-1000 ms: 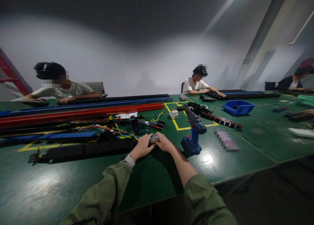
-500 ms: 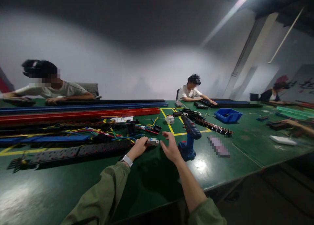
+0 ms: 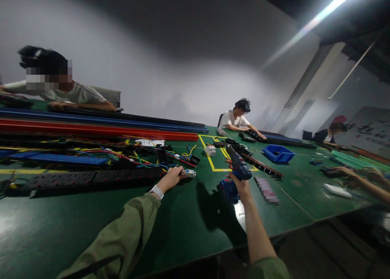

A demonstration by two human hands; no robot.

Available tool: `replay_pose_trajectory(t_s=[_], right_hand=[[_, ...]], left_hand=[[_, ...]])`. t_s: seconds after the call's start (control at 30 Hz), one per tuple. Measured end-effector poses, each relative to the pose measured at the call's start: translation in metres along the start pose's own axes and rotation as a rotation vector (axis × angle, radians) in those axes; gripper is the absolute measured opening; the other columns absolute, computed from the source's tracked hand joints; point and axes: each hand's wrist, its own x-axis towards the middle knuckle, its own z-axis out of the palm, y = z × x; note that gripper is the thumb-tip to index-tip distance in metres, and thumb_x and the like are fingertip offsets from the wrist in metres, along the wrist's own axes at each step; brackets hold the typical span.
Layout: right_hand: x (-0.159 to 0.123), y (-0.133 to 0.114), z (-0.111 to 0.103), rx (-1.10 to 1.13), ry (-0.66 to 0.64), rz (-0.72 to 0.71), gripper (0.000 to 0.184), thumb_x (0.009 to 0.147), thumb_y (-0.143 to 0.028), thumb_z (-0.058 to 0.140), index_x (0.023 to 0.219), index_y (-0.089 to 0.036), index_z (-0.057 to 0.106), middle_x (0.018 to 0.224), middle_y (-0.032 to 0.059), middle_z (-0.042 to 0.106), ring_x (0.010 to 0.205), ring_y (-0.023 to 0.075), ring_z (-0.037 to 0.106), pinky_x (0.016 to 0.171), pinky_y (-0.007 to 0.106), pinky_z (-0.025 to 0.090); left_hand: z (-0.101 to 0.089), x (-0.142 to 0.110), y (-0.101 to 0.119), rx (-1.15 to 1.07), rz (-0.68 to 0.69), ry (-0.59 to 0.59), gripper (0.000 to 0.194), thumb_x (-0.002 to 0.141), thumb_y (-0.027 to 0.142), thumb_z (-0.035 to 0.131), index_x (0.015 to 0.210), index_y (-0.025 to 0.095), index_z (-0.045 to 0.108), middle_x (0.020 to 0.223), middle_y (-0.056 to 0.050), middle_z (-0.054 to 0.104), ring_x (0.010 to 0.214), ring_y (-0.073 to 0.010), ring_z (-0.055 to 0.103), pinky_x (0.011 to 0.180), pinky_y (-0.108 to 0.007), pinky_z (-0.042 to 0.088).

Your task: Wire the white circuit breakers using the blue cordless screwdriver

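My left hand [image 3: 171, 179] is closed at the right end of a long black socket strip [image 3: 122, 176]. Its fingers are on a small white circuit breaker [image 3: 189, 173] with a blue part, whose front end sticks out past them. My right hand [image 3: 242, 186] is wrapped around the handle of a blue cordless drill [image 3: 239, 165]. The drill's chuck points away from me, and its battery base [image 3: 228, 191] is near the tabletop; whether it touches I cannot tell. Colored wires [image 3: 143, 159] lie loose behind my left hand.
Blue and red rails [image 3: 91, 128] run along the left. Another white breaker [image 3: 210, 150] stands inside yellow tape. At the right are a blue bin [image 3: 278, 154], a blurred-out flat item [image 3: 266, 190] and a white box [image 3: 337, 190]. Co-workers sit across the table and at the right.
My right hand has moved right from beside the breaker and taken hold of the drill, which is now tilted. The left hand stays at the breaker. The view has tilted a little.
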Motion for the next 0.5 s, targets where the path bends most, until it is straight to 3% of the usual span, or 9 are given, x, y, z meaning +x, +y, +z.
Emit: replay_pose_trajectory(t_s=[0.1, 0.23, 0.33, 0.5], right_hand=[[0.012, -0.006, 0.004, 0.012, -0.131, 0.049, 0.054, 0.068, -0.050, 0.072, 0.109, -0.015, 0.065, 0.086, 0.0077, 0.070, 0.056, 0.0176, 0.059, 0.058, 0.033, 0.047], [0.008, -0.008, 0.012, -0.020, -0.144, 0.063, 0.047, 0.069, -0.046, 0.070, 0.103, -0.014, 0.066, 0.058, 0.0019, 0.063, 0.045, 0.0159, 0.054, 0.049, 0.029, 0.042], [-0.012, -0.014, 0.025, -0.013, -0.171, 0.122, 0.040, 0.071, -0.042, 0.068, 0.099, -0.014, 0.064, 0.049, -0.0014, 0.057, 0.042, 0.0159, 0.054, 0.047, 0.028, 0.043], [-0.061, -0.039, 0.053, 0.040, -0.343, 0.195, 0.034, 0.073, -0.038, 0.064, 0.099, -0.017, 0.059, 0.059, -0.0002, 0.062, 0.052, 0.0181, 0.062, 0.050, 0.026, 0.046]], left_hand=[[-0.002, -0.001, 0.002, -0.002, 0.008, 0.009, 0.024, 0.087, 0.044, 0.057, 0.099, 0.023, 0.059, 0.097, -0.006, 0.062, 0.096, -0.0236, 0.057, 0.084, -0.031, 0.037], [-0.004, -0.004, 0.005, 0.013, 0.011, 0.030, 0.025, 0.087, 0.045, 0.056, 0.099, 0.023, 0.058, 0.096, -0.007, 0.062, 0.094, -0.0233, 0.057, 0.083, -0.031, 0.036], [-0.005, -0.004, 0.007, 0.022, 0.026, 0.039, 0.025, 0.087, 0.046, 0.055, 0.099, 0.024, 0.058, 0.093, -0.006, 0.062, 0.091, -0.0231, 0.057, 0.081, -0.030, 0.036], [-0.006, -0.004, 0.008, 0.025, 0.032, 0.040, 0.023, 0.087, 0.045, 0.055, 0.098, 0.024, 0.058, 0.091, -0.005, 0.061, 0.087, -0.0226, 0.056, 0.077, -0.030, 0.036]])
